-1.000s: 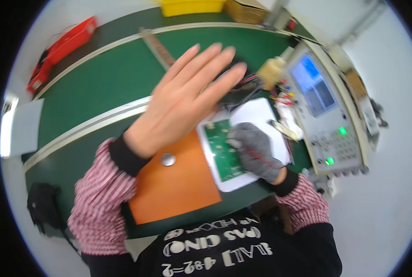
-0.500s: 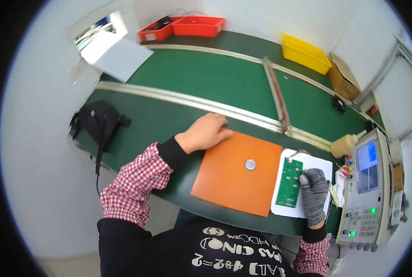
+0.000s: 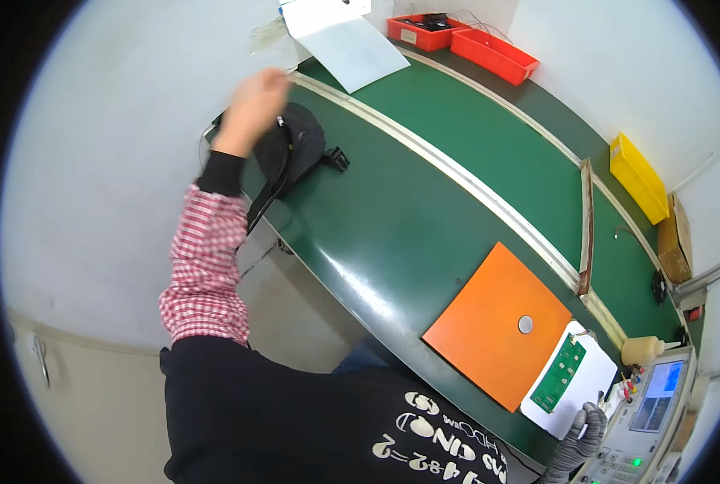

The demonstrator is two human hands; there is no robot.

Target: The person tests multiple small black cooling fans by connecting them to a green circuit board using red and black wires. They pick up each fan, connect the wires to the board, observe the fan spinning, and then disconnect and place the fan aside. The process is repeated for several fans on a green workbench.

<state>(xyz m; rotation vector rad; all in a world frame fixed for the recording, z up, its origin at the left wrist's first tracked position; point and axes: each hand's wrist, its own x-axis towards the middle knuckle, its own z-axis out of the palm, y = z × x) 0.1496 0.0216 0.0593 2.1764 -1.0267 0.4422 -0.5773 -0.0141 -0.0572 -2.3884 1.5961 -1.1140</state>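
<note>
My bare left hand, blurred by motion, is raised at the far left, over or beside a black bag with a strap and buckle; its fingers are too smeared to read. In a grey knitted glove, my right hand is at the lower right, at the near edge of a white pad. Its fingers are curled round something slim that I cannot make out. On the pad lies a green circuit board, apart from the glove. Beside it an orange mat carries a round silver disc.
At the right stand a bench instrument with a lit screen and a yellowish squeeze bottle. Further back are red bins, a yellow bin, a cardboard box and a tilted white board. Pale rails cross the green bench.
My left hand has left the orange mat's corner and swung left to the black bag. My right hand has drawn back from the circuit board toward the near edge. The view has turned left.
</note>
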